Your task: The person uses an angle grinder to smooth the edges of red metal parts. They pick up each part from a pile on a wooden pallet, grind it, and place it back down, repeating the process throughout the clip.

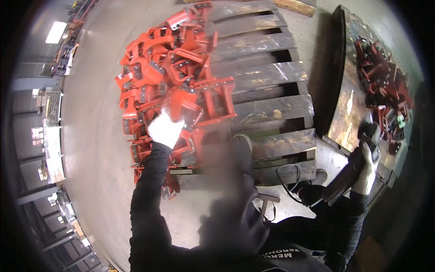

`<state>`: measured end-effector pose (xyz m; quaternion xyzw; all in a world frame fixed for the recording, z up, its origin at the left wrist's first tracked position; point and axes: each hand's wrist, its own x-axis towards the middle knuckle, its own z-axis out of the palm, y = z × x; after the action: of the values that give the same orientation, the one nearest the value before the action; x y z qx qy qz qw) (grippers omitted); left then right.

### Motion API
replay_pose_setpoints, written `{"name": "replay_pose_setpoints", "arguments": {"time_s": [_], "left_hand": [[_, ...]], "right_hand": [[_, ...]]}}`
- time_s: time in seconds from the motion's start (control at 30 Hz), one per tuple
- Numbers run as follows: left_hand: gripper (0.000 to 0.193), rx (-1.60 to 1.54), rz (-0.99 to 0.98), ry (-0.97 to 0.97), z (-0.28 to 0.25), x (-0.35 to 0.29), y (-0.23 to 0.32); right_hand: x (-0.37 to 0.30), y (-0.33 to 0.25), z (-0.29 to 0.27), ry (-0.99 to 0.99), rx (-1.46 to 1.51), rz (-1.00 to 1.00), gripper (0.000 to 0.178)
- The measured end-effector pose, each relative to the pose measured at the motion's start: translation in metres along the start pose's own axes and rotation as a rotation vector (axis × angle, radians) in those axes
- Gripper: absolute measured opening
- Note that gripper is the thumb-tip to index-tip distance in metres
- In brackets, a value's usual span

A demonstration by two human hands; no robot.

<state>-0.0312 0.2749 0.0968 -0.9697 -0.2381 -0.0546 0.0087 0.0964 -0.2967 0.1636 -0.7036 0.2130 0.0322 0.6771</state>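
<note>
My left hand (166,130), in a white glove washed out by glare, reaches onto a heap of orange-red metal brackets (152,72). Its thumb and fingers close around the lower edge of one bracket (180,100) in that heap; single fingers do not show clearly. Off to the right, my gloved right hand (366,172) is wrapped round a long black power tool (345,178). A black cord (297,167) loops close to the tool's rear end. The tool's front end points toward a second pallet and is too dark to make out.
The heap covers the left side of a weathered wooden pallet (272,111) with open gaps between its slats. On a second wooden pallet (346,106) at right lie more dark red brackets (385,81). My shoe (241,146) is at the near pallet. Concrete floor (90,118) stretches left toward shelving (53,106).
</note>
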Motion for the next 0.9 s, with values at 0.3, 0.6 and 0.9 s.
{"name": "replay_pose_setpoints", "arguments": {"time_s": [0.3, 0.6, 0.9], "left_hand": [[0.054, -0.438, 0.284, 0.077, -0.013, 0.063, 0.155], [0.074, -0.787, 0.210, -0.295, 0.156, 0.020, 0.254], [0.082, -0.656, 0.324, -0.389, 0.165, 0.010, 0.233]], "right_hand": [[0.000, 0.004, 0.032, -0.078, -0.062, -0.027, 0.066], [0.015, 0.009, 0.066, -0.227, -0.188, 0.116, 0.066], [0.076, 0.020, 0.115, -0.772, -1.230, -0.959, 0.038]]}}
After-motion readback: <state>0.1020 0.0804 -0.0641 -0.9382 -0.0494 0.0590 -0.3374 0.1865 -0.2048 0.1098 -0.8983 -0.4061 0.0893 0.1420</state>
